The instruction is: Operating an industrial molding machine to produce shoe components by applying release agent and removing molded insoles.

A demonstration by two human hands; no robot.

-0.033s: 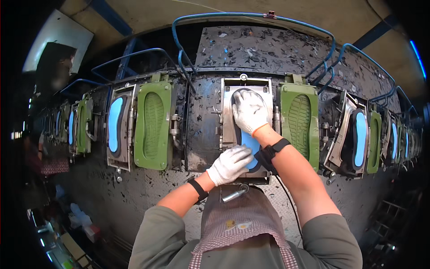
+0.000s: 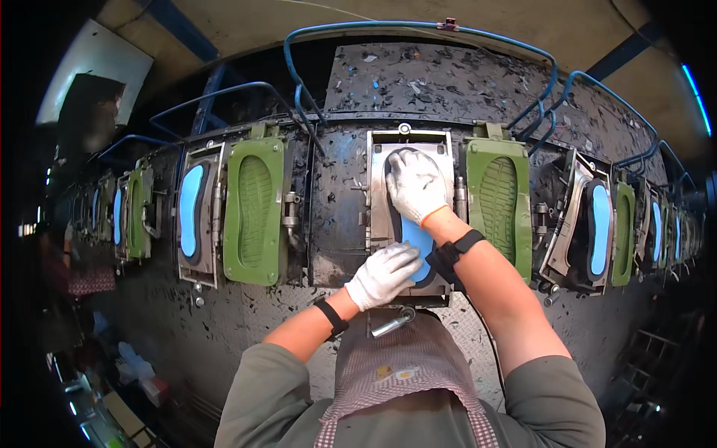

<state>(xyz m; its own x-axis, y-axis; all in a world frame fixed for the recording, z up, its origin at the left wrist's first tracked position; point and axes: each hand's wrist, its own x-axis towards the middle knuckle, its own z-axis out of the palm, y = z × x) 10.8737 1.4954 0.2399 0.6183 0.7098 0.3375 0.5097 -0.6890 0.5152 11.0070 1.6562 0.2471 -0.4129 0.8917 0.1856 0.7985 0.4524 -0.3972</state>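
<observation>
Both my hands wear white gloves and lie on a shoe sole in the middle mould. The sole has a blue inner surface (image 2: 417,235) and a dark rim, and it sits in an open metal mould frame (image 2: 377,160). My right hand (image 2: 414,183) rests flat over its far end, fingers spread and pointing away, hiding much of that part. Nearer me, my left hand (image 2: 387,276) lies on the left side of the heel end with its fingers stretched out. To the right, a green mould half (image 2: 523,231) with a tread-shaped hollow stands open.
More moulds line the bench: a green half (image 2: 280,224) and a blue-topped sole (image 2: 192,209) at left, another blue-topped sole (image 2: 600,231) at right. Blue bent bars (image 2: 418,24) arch behind. Dark scraps cover the back surface (image 2: 448,82). A metal handle (image 2: 392,326) juts toward me.
</observation>
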